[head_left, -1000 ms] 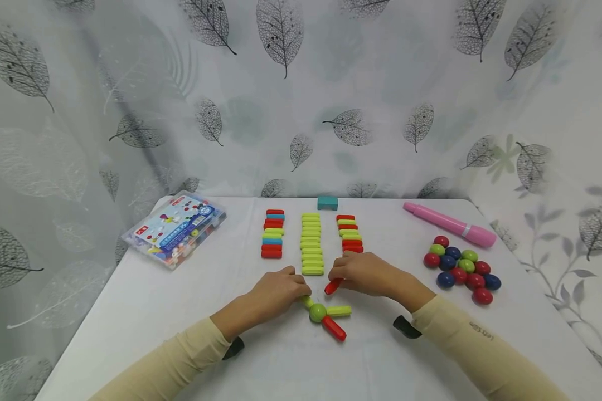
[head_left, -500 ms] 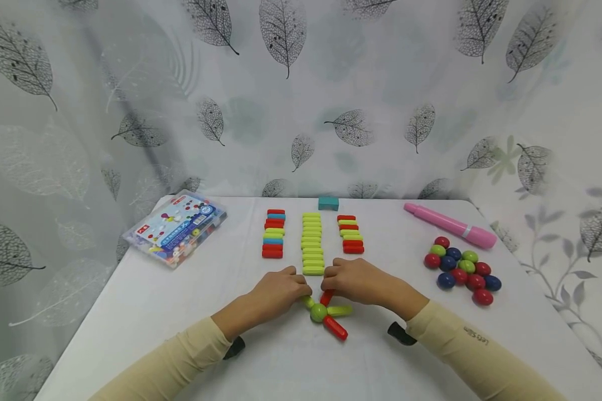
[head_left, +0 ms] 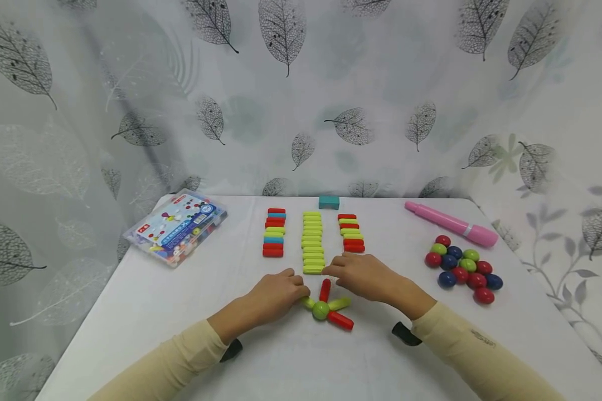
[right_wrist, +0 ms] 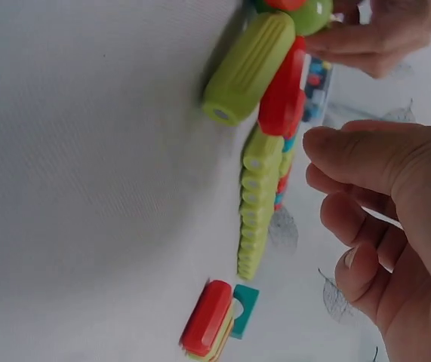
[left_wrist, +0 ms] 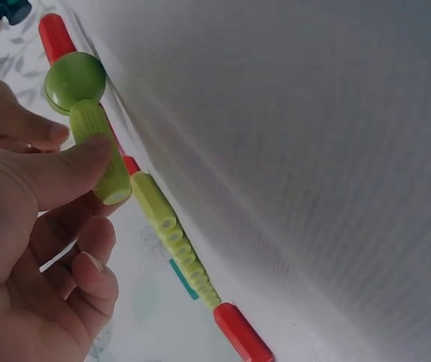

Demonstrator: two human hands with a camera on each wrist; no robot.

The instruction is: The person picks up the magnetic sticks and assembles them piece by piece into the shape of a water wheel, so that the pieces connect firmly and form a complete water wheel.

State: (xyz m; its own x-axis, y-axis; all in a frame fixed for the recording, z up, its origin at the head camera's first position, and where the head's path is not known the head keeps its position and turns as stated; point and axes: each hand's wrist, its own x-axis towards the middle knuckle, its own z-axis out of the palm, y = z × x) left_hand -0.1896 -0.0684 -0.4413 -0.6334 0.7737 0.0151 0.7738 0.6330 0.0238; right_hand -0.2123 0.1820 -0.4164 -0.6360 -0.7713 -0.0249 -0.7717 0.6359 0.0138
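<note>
A left hand [head_left: 276,295] is pinching a yellow-green rod [left_wrist: 115,179] on the 10 o'clock side of a green ball [head_left: 320,310]; the right hand [head_left: 362,277], holding nothing, fingers slightly parted, is hovering near the 12 o'clock red rod [head_left: 325,290]. Rods are apparently being joined, the next move calling for a steady left pinch

White table [head_left: 381,362]: stick rows [head_left: 312,243], balls [head_left: 468,265], pink rod [head_left: 441,219], teal block [head_left: 329,203], case [head_left: 175,225].
</note>
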